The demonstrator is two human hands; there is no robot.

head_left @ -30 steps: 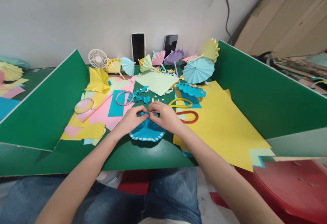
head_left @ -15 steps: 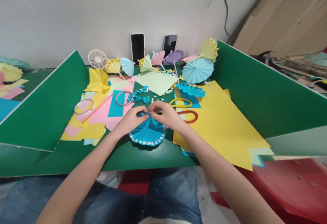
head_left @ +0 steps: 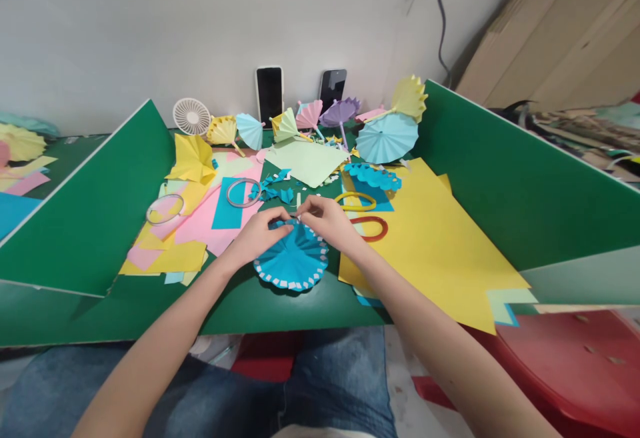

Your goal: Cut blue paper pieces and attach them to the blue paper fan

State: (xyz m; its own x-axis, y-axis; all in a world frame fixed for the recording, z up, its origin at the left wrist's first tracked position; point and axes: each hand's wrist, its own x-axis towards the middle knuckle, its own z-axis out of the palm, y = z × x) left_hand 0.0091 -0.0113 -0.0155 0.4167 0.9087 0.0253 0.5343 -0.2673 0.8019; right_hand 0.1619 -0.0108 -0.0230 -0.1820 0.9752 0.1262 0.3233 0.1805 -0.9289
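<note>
Clearly, blue disc [head_left: 291, 265] in left hand [head_left: 261, 230]

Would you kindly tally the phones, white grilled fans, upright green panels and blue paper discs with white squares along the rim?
Phones: 2
White grilled fan: 1
Upright green panels: 2
White-squared blue disc: 1
Total: 6

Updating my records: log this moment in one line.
left hand: at far edge of blue paper | right hand: same edge | paper: pleated, white bits along rim
</note>
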